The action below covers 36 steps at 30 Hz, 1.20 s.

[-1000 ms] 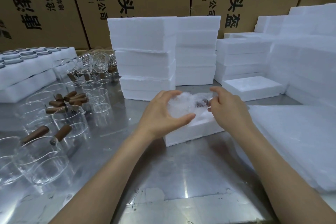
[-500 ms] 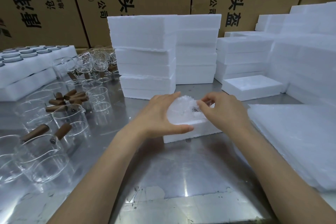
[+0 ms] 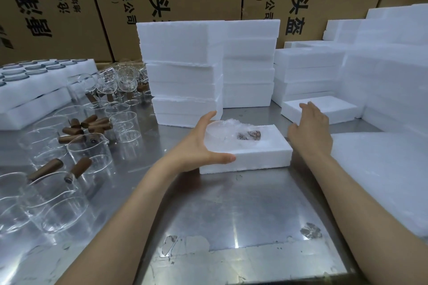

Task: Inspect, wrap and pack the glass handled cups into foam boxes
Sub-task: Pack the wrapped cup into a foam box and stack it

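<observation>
At frame centre, left hand point(image 3: 201, 146) braces near-left corner of foam box point(image 3: 259, 154), thumb along front edge, fingers spread straight past far side. Wrapped cup point(image 3: 234, 134) lies in box recess (brown handle showing through wrap). Right hand point(image 3: 311, 131) hovers just right of box, fingers relaxed, holding nothing, near foam lid point(image 3: 324, 111). Left of frame: bare glass cups point(image 3: 86, 152) on steel table point(image 3: 231, 210). Behind, centre: foam stack point(image 3: 183, 71).
</observation>
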{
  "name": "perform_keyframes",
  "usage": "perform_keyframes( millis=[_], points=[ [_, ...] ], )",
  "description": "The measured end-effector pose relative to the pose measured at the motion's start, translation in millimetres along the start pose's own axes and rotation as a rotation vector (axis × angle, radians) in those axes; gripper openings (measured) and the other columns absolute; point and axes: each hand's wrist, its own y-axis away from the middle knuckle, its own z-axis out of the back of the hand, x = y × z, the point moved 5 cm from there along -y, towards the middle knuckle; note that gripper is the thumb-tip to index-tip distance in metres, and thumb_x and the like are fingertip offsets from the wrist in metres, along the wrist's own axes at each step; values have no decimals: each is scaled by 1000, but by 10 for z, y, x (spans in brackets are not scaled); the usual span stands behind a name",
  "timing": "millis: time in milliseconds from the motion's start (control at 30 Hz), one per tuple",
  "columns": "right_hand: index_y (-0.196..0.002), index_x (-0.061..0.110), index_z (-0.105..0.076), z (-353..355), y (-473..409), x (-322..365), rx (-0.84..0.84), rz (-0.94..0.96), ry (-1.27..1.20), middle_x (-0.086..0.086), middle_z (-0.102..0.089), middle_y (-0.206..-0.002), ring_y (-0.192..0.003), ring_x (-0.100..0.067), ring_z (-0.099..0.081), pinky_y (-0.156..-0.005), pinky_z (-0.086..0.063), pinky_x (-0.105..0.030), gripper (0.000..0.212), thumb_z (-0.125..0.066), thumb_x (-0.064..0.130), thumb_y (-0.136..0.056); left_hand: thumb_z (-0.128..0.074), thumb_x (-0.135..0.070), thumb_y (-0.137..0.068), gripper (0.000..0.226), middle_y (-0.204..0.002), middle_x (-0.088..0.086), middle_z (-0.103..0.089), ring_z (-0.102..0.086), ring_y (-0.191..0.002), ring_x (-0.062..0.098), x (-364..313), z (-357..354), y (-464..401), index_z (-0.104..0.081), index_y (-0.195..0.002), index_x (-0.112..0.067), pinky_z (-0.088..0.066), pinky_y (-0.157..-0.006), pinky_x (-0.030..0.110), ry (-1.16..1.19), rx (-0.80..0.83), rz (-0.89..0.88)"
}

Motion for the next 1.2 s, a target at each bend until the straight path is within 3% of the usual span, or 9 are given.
perform_keyframes(
  millis=[167,367,600,700,833,933,1033,1100,1200],
  points=[
    [-147,9,-23,-130,-127,-114,52,14,131,-4,-16,-158,-140,-28,-18,-97,-36,-43,60,-39,3,-90,-84,-32,-71,97,-141,-25,-28,-29,-129,-2,17,-11,-3,-22,-143,-44,-25,-96,16,32,10,-20],
    [-131,4,-45,-141,-230,-164,20,25,297,-15,-44,-131,-124,-35,-31,-78,-40,-41,43,-47,6,-89,-83,-30,-71,94,-137,-27,-30,-30,-123,-5,18,-12,-14,-25,-143,-43,-24,-95,15,35,21,-22],
    [-122,10,-59,6,-199,155,-89,208,228,-12,-60,-117,-112,-33,-47,-98,-31,-40,35,-53,19,-88,-83,-30,-72,93,-141,-24,-29,-29,-126,-2,-35,-15,9,-25,-144,-41,-24,-97,18,29,26,-21],
    [-119,10,-60,216,-127,327,-158,245,-78,-9,-61,-111,-108,-29,-51,-91,-37,-36,33,-56,22,-88,-83,-30,-72,94,-144,-22,-29,-28,-130,0,-46,-17,18,-24,-144,-40,-24,-99,19,27,25,-23],
    [-106,13,-59,663,48,487,-371,329,-662,5,-56,-93,-86,-8,-53,-73,-41,-19,22,-57,22,-86,-84,-34,-70,95,-146,-20,-28,-28,-131,1,-54,-18,21,-25,-145,-40,-24,-100,19,20,28,-30],
    [-95,20,-54,882,78,371,-422,171,-1212,6,-56,-92,-85,-3,-56,-76,-52,-26,8,-53,19,-88,-84,-41,-66,99,-146,-22,-28,-27,-128,-3,-77,-20,24,-24,-145,-40,-23,-100,19,36,16,-37],
    [-96,17,-59,795,-3,206,-209,-160,-1741,0,-62,-97,-91,-15,-63,-77,-55,-30,12,-48,17,-91,-79,-55,-56,105,-145,-21,-29,-28,-129,-4,-99,-19,33,-26,-145,-39,-24,-99,17,54,-5,-40],
    [-108,10,-61,694,-9,197,-6,-289,-2023,-7,-66,-102,-94,-22,-66,-78,-56,-33,24,-44,13,-92,-79,-60,-55,105,-143,-20,-36,-32,-131,-2,-111,-12,34,-29,-144,-38,-27,-94,11,79,-31,-44],
    [-122,6,-58,541,49,282,275,-395,-2064,-11,-68,-112,-101,-25,-67,-80,-57,-35,34,-39,14,-95,-77,-66,-55,110,-142,-17,-39,-35,-133,1,-156,38,40,-26,-147,-35,-29,-98,12,138,-106,-67]
  ],
)
